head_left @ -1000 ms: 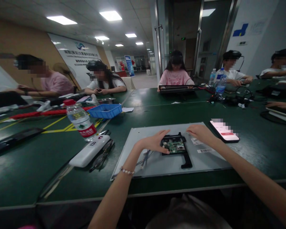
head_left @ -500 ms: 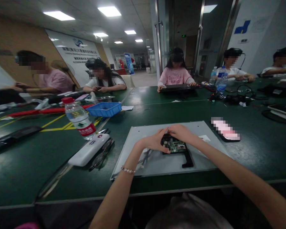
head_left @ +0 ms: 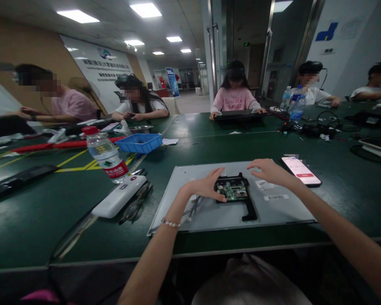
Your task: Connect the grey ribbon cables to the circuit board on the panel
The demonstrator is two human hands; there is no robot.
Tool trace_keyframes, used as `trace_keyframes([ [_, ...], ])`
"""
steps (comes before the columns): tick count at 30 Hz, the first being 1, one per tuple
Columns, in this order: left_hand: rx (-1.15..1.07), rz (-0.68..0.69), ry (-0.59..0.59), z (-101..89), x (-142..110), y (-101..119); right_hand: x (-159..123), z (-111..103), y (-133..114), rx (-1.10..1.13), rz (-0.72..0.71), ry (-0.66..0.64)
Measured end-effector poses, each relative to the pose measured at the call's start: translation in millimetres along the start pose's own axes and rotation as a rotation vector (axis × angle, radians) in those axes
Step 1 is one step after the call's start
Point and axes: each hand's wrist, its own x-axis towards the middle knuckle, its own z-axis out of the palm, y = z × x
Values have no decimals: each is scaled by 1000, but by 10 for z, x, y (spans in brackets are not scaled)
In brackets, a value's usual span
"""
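Right hand [head_left: 266, 171] withdrawn, phone [head_left: 301, 171] near it

This looks like an office space in use as an electronics workroom. Rectangular light panels [head_left: 146, 10] sit in the ceiling [head_left: 180, 21], a wall sign [head_left: 93, 72] carries a logo and lines of lettering, and a standing banner [head_left: 172, 81] marks the corridor beyond. Glass doors [head_left: 287, 55] have long metal handles, with a small green lit sign [head_left: 247, 44] behind. The workroom side shows at the long green table [head_left: 197, 148]: seated people wearing headgear, tangled black cables [head_left: 324, 120], a blue tray [head_left: 142, 147] and a bare circuit board [head_left: 235, 193].
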Motion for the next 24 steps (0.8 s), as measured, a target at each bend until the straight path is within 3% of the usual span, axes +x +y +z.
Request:
trace_keyframes([
  [3,8,20,16,-13,4,-7,-285,-72,290,39,157,-43],
  [6,24,43,52,-33,-9,20,-456,-50,424,116,243,-81],
  [11,94,56,108,-85,-42,178,-502,-7,334,194,244,-115],
  [15,210,67,229,-55,-89,405,-493,-14,305,184,259,-152],
  [19,302,27,391,156,-186,713,-500,-30,356,187,283,-145],
  [24,236,-8,493,572,-239,997,-469,-49,254,349,313,-170],
])
